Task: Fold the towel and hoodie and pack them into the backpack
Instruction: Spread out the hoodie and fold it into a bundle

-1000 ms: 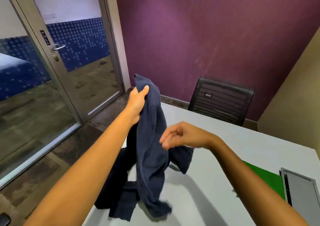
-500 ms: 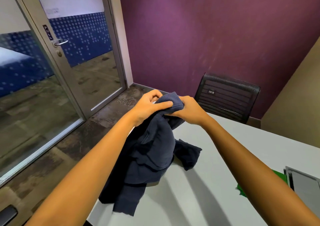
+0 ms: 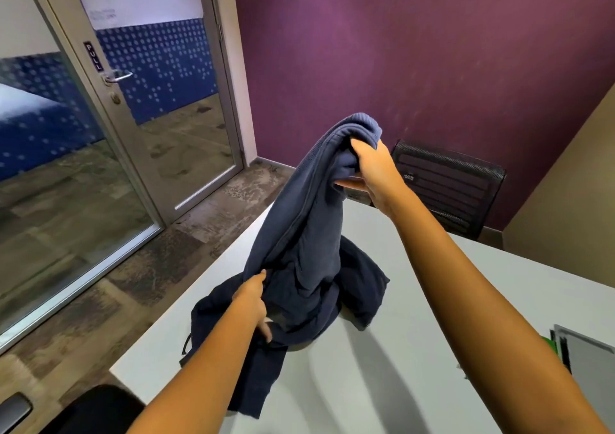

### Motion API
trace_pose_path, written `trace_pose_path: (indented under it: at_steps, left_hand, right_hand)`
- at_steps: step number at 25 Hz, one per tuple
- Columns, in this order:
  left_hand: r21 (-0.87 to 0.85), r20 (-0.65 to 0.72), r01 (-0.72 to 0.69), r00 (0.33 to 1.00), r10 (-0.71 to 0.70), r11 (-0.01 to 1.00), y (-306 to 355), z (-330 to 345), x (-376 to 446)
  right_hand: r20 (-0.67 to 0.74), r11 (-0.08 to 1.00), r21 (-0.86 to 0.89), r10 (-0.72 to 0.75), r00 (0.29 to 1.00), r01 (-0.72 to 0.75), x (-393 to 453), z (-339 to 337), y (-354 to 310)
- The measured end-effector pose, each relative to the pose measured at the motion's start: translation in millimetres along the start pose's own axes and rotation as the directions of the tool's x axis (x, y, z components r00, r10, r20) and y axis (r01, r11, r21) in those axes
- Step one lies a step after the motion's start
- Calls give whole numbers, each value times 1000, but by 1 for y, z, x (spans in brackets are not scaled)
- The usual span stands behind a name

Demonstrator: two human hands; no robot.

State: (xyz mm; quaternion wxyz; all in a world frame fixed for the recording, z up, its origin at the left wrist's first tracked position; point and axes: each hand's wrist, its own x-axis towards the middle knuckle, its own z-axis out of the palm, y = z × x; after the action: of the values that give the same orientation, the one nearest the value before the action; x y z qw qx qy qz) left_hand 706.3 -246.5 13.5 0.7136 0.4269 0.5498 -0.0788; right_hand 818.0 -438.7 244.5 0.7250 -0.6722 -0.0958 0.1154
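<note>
The right hand (image 3: 374, 170) is clenching the navy hoodie (image 3: 309, 243) aloft at twelve o'clock. The left hand (image 3: 253, 300) is pinching its fabric at seven o'clock, over the white table (image 3: 382, 383).

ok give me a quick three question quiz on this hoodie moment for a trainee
1. True or false: the right hand holds the navy hoodie up above the table.
2. Where does the left hand grip? A) low on the hoodie B) the door handle C) the chair
3. Fill in: the hoodie's lower part rests on the ____.

Key: 1 true; 2 A; 3 table
</note>
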Motion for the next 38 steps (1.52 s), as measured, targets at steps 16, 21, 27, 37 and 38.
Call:
trace_pose_path:
  at_steps: [16, 21, 27, 37, 38]
  left_hand:
    - [-618, 408, -427, 544, 733, 661, 279, 155, -153]
    - [-839, 334, -314, 348, 876, 445, 310, 172, -186]
    - [-896, 285, -250, 310, 907, 367, 300, 146, -167]
    - [231, 63, -871, 459, 886, 434, 175, 27, 2]
    - [351, 171, -867, 432, 886, 355, 156, 9, 16]
  right_hand:
    - [-294, 592, 695, -284, 912, 408, 44, -60, -95]
    - [-306, 412, 764, -447, 841, 497, 61, -77, -94]
    - [-413, 551, 641, -340, 845, 534, 55, -82, -51]
    - [-626, 947, -286, -67, 777, -149, 34, -177, 147]
    - [-588, 910, -365, -60, 807, -198, 24, -180, 166]
